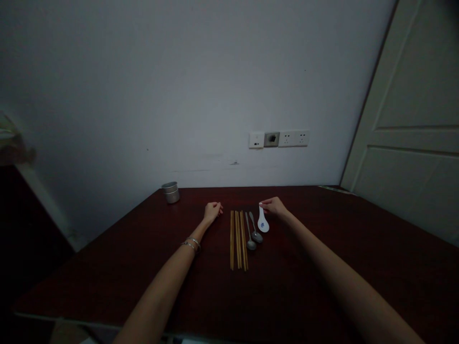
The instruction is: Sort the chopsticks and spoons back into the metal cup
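Note:
My right hand [274, 207] pinches the end of the handle of a white Chinese soup spoon [263, 224] with a blue mark in its bowl. Its bowl points toward me, beside two metal spoons [251, 244] that lie at a slight slant. Left of those spoons, several wooden chopsticks [238, 241] lie roughly side by side, pointing away from me. My left hand [213, 211] rests on the table left of the chopsticks, apart from them, its fingers curled loosely with nothing visible in them. Bracelets circle the left wrist.
A grey metal cup [171, 192] stands near the back left corner of the dark red table [136, 267]. Behind the table rises a pale wall [201, 95] with sockets and switches [278, 139]. A panelled door [412, 124] borders the right side.

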### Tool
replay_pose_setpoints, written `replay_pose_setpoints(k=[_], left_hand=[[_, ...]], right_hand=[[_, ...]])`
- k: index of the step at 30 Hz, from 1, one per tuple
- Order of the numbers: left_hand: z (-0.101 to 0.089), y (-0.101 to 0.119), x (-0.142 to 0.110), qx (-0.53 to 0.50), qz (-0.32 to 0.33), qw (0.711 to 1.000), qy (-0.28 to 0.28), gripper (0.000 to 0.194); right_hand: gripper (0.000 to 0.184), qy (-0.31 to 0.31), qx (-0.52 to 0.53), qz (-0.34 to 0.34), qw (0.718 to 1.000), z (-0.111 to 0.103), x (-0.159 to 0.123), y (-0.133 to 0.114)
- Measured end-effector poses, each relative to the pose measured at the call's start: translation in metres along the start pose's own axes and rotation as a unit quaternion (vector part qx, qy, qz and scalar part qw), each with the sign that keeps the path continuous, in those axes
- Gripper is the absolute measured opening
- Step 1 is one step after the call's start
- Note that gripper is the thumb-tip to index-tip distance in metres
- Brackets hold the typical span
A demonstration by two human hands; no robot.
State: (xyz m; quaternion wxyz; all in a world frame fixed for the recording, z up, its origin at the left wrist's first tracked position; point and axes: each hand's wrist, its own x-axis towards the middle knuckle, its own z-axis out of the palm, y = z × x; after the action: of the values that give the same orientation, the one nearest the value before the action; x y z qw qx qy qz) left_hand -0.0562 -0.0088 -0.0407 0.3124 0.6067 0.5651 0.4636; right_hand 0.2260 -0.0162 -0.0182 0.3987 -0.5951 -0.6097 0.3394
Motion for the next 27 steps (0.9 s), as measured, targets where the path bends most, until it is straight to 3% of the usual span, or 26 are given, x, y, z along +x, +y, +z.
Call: replay_pose_setpoints(k=[17, 27], left_hand=[[-0.001, -0.004, -0.001, 0.01, 0.019, 1.0, 0.011, 0.026], [-0.002, -0.005, -0.002, 0.022, 0.025, 0.999, 0.013, 0.026]], right_hand=[[0.021, -0.007, 0.006, 0.037, 0.999, 0.015, -0.003, -0.001], [0.018, -0.021, -0.006, 0.014, 1.0, 0.016, -0.002, -0.002]])
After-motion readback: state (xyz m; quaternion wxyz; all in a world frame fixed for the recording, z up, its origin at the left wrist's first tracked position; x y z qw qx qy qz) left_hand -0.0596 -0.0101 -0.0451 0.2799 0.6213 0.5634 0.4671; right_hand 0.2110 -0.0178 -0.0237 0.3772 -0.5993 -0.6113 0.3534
